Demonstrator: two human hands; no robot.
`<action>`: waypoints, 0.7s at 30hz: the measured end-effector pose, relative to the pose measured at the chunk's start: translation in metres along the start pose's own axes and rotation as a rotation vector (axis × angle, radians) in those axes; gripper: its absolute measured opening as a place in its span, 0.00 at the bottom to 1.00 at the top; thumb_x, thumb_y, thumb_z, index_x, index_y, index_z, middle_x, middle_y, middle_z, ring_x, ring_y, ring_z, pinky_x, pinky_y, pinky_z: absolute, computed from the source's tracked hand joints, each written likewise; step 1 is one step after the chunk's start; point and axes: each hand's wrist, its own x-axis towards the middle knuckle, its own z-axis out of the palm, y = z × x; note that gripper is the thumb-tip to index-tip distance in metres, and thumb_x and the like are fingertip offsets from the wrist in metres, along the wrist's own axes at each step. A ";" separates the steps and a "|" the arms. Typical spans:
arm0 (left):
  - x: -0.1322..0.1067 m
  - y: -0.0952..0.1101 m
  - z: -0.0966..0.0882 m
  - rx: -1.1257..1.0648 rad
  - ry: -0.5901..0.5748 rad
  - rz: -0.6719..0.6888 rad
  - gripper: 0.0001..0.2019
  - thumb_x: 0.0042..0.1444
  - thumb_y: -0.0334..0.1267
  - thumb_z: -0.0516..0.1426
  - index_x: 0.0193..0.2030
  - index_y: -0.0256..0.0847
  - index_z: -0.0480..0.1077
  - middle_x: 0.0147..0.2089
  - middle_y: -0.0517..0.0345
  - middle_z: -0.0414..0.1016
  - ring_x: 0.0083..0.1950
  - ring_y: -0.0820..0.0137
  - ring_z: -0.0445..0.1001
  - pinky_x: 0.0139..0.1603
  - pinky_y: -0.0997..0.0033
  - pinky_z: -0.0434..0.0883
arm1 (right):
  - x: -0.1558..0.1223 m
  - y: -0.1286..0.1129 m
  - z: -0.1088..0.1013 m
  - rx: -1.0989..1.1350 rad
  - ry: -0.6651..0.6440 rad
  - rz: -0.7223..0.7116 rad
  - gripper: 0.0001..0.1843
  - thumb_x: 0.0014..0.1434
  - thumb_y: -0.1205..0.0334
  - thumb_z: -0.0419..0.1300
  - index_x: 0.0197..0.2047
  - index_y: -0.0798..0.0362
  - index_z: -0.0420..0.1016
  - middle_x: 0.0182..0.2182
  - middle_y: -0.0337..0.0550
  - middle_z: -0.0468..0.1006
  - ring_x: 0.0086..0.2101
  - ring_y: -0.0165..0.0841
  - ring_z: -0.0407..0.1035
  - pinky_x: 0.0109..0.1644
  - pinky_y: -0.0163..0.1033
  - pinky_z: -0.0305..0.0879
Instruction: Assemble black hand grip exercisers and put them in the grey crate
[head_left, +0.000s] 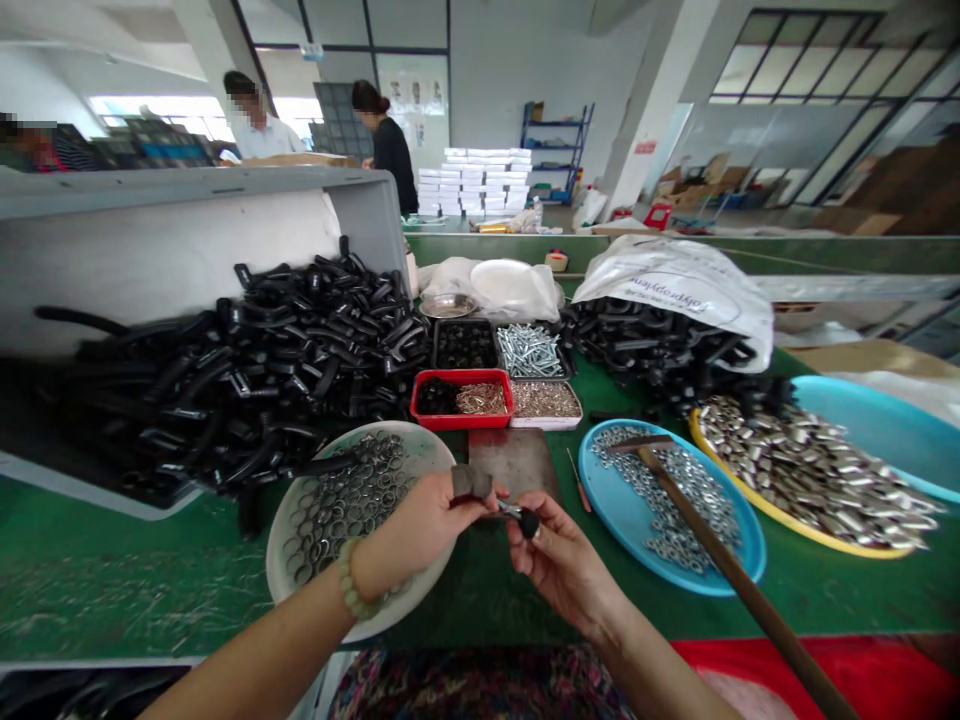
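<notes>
My left hand (420,525), with a bead bracelet at the wrist and a grey wrap on a finger, is closed on a small black-and-metal part (528,522). The fingers of my right hand (555,555) pinch the black end of this same part. Its other end is hidden by my left fingers. Both hands are over the front of a dark metal plate (517,465). Below my left forearm lies a white basin (300,590) of metal rings (337,520). To the right of my right hand is a blue tray (600,490) of small nuts (675,500).
A hammer (705,535) lies across the blue tray, its handle jutting toward me. A grey crate (367,200) of black handles (300,340) lies at left. Ahead are screws (529,350) and a red tray (461,421). Metal sleeves (810,470) fill a yellow tray at right.
</notes>
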 end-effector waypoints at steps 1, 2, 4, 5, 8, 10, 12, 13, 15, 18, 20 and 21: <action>-0.003 0.000 0.001 0.074 0.053 0.052 0.08 0.55 0.29 0.53 0.31 0.39 0.74 0.43 0.55 0.77 0.46 0.67 0.73 0.53 0.69 0.67 | 0.001 0.004 0.002 0.114 0.033 0.031 0.18 0.48 0.52 0.69 0.39 0.50 0.69 0.27 0.37 0.74 0.24 0.26 0.69 0.29 0.32 0.67; -0.005 -0.001 0.003 0.135 0.110 0.088 0.10 0.55 0.28 0.51 0.32 0.39 0.74 0.47 0.54 0.76 0.49 0.67 0.72 0.56 0.68 0.65 | 0.002 0.006 0.003 0.179 0.046 0.048 0.19 0.46 0.54 0.70 0.38 0.50 0.70 0.26 0.37 0.74 0.24 0.26 0.68 0.29 0.31 0.66; -0.009 -0.003 0.005 0.222 0.219 0.117 0.14 0.55 0.26 0.49 0.38 0.39 0.75 0.53 0.53 0.72 0.54 0.67 0.69 0.61 0.66 0.62 | 0.002 0.008 0.003 0.203 0.021 0.061 0.17 0.47 0.56 0.70 0.38 0.49 0.71 0.27 0.37 0.75 0.24 0.25 0.68 0.29 0.30 0.65; -0.010 -0.003 0.006 0.247 0.257 0.118 0.15 0.55 0.26 0.48 0.41 0.39 0.75 0.56 0.52 0.70 0.56 0.67 0.67 0.62 0.65 0.60 | 0.003 0.008 0.001 0.177 -0.007 0.067 0.15 0.49 0.57 0.69 0.38 0.49 0.71 0.27 0.38 0.75 0.25 0.26 0.69 0.29 0.31 0.65; -0.015 0.001 0.005 0.255 0.157 0.152 0.17 0.58 0.27 0.47 0.37 0.40 0.77 0.58 0.52 0.67 0.59 0.66 0.64 0.64 0.65 0.58 | 0.004 0.010 -0.010 0.063 -0.038 0.056 0.12 0.52 0.57 0.67 0.39 0.50 0.73 0.29 0.39 0.76 0.27 0.28 0.70 0.33 0.34 0.66; -0.018 0.006 0.004 0.232 0.046 0.174 0.18 0.60 0.28 0.46 0.36 0.42 0.77 0.58 0.53 0.68 0.59 0.66 0.64 0.64 0.65 0.57 | 0.005 0.012 -0.018 0.019 0.000 0.003 0.12 0.53 0.56 0.66 0.40 0.50 0.73 0.30 0.40 0.76 0.28 0.29 0.70 0.34 0.35 0.66; -0.020 0.009 0.003 0.217 0.083 0.128 0.15 0.61 0.32 0.47 0.43 0.43 0.76 0.57 0.53 0.69 0.59 0.65 0.64 0.64 0.64 0.56 | 0.003 0.014 -0.023 -0.014 0.018 -0.044 0.12 0.54 0.56 0.65 0.40 0.49 0.72 0.30 0.40 0.76 0.29 0.30 0.71 0.35 0.37 0.66; -0.020 0.010 0.004 0.201 0.133 0.076 0.14 0.61 0.34 0.48 0.47 0.43 0.73 0.56 0.52 0.69 0.59 0.65 0.64 0.64 0.64 0.56 | 0.003 0.015 -0.024 -0.042 0.004 -0.049 0.11 0.56 0.56 0.64 0.41 0.49 0.72 0.31 0.40 0.76 0.29 0.30 0.71 0.36 0.37 0.67; -0.023 0.014 0.007 0.108 0.129 -0.022 0.16 0.61 0.40 0.50 0.54 0.42 0.68 0.52 0.49 0.73 0.54 0.64 0.69 0.60 0.63 0.60 | 0.001 0.017 -0.026 -0.121 -0.041 -0.034 0.10 0.58 0.55 0.62 0.41 0.50 0.71 0.31 0.41 0.76 0.30 0.31 0.71 0.38 0.39 0.67; -0.032 0.016 -0.001 -0.119 -0.157 -0.069 0.22 0.62 0.46 0.47 0.59 0.39 0.63 0.41 0.49 0.77 0.42 0.65 0.75 0.49 0.64 0.69 | 0.000 0.021 -0.032 -0.229 -0.027 -0.018 0.13 0.58 0.53 0.61 0.42 0.51 0.70 0.32 0.42 0.77 0.32 0.32 0.73 0.39 0.40 0.68; -0.042 0.008 -0.026 -0.091 -0.083 -0.083 0.22 0.62 0.47 0.47 0.57 0.39 0.65 0.39 0.50 0.77 0.39 0.65 0.76 0.45 0.65 0.70 | 0.001 0.021 -0.039 -0.271 0.035 -0.029 0.15 0.57 0.51 0.61 0.43 0.51 0.70 0.33 0.43 0.77 0.33 0.34 0.73 0.41 0.42 0.69; -0.049 -0.001 -0.046 0.018 0.084 -0.098 0.20 0.61 0.47 0.48 0.55 0.40 0.66 0.41 0.50 0.77 0.40 0.64 0.76 0.46 0.64 0.70 | 0.001 0.020 -0.042 -0.290 0.063 -0.034 0.16 0.57 0.51 0.62 0.43 0.51 0.69 0.34 0.43 0.78 0.33 0.34 0.74 0.42 0.43 0.69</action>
